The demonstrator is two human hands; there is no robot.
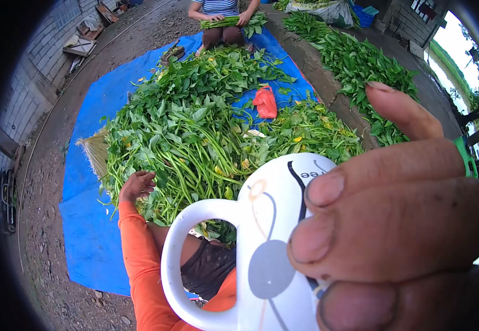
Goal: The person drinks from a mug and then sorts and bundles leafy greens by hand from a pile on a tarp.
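Observation:
Close to the camera, my right hand [394, 215] is closed around a white mug [272, 267]. The mug carries a grey oval, thin curved lines and part of some lettering, and its handle points left. My left hand [137, 186], at the end of an orange sleeve [143, 265], is beside a large heap of long-stemmed leafy greens [195, 149]. Its fingers are loosely bent and apart, with nothing visible in them. The greens lie on a blue tarp [88, 220]. The mug hides part of my lap and the near side of the heap.
Across the tarp sits a person [223, 8] holding a bundle of green stems [223, 22]. A red plastic bag [265, 102] lies among the greens. More leafy bundles [361, 60] lie beyond the tarp at right. A blue crate [364, 16] stands behind.

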